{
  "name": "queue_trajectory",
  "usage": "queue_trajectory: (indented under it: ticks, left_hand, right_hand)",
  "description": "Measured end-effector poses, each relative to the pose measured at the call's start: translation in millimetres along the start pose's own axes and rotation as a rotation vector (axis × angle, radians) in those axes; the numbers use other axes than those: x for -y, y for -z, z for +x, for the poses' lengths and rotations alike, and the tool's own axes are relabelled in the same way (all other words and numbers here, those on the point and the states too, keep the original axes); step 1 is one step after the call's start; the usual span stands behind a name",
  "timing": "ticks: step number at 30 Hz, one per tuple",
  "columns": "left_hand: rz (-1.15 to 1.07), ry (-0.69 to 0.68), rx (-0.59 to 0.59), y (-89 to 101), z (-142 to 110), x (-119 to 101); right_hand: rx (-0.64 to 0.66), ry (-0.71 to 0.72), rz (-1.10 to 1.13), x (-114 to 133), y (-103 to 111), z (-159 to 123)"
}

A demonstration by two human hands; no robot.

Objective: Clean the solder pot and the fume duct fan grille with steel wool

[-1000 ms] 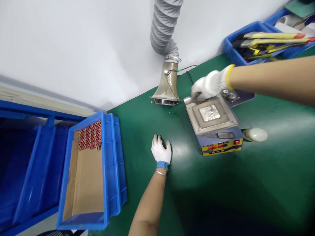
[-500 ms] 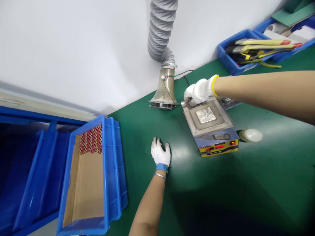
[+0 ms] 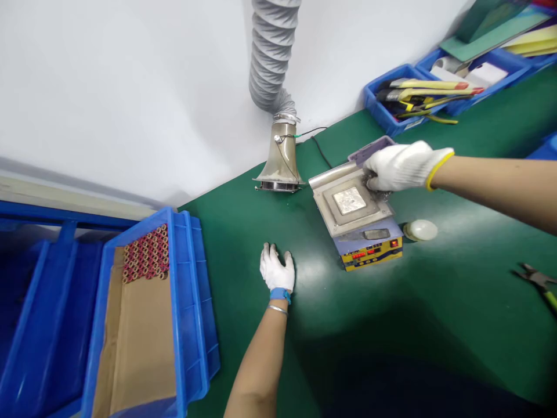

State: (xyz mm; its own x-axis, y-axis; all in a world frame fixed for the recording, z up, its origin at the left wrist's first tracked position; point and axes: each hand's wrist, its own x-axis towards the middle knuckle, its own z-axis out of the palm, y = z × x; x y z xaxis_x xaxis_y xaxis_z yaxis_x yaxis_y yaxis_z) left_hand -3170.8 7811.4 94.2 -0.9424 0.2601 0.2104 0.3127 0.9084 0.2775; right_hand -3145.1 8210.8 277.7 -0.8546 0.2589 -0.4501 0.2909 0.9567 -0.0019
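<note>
My right hand [image 3: 398, 166], in a white knit glove with a yellow cuff, is closed around dark steel wool [image 3: 383, 194] at the right edge of a solder pot's metal top plate [image 3: 342, 222]. A square of shiny solder [image 3: 349, 200] fills the middle of that plate. Below it, the pot's yellow-and-blue front panel [image 3: 369, 256] shows lit red digits, and a flat scraper-like tool [image 3: 375, 234] lies along the ledge. My left hand [image 3: 277, 270], gloved with a blue wristband, rests on the green table [image 3: 243, 232] with its fingers apart and nothing in them.
A fume hood [image 3: 281, 157] on a grey hose stands behind. Left, a blue crate [image 3: 187, 307] holds cardboard and several small red-and-copper coils [image 3: 145, 251]. A white-topped jar [image 3: 421, 230] sits beside the pot, cutters [image 3: 538, 278] lie far right, and a blue bin [image 3: 383, 116] holds knives.
My right hand has moved with the steel wool from the plate's back left corner to its right edge. The view has shifted right; my left hand stays on the table.
</note>
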Motion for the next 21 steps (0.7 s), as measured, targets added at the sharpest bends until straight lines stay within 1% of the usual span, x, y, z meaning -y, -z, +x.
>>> queue_trajectory:
  ticks: [3,5,7,12,18,21]
  left_hand:
    - [0.000,0.001,-0.004,-0.4,1.0,0.0]
    - [0.000,0.004,-0.006,-0.6,1.6,0.0]
    - [-0.001,0.001,-0.007,-0.9,2.2,0.1]
    - [-0.002,-0.005,-0.008,-2.3,3.7,1.4]
    - [-0.002,0.002,-0.009,-3.5,4.3,1.4]
    - [0.000,-0.001,-0.009,-3.3,4.7,1.2]
  right_hand:
    - [0.020,-0.101,0.051,9.1,-13.2,-25.5]
    - [0.036,-0.140,0.082,11.4,-20.0,-35.1]
    - [0.032,-0.151,0.113,11.2,-21.5,-34.9]
    - [-0.026,-0.201,0.227,9.0,-12.8,-19.6]
    - [0.024,-0.228,0.224,11.2,-27.3,-42.4]
    - [-0.009,-0.250,0.259,11.6,-20.4,-33.0]
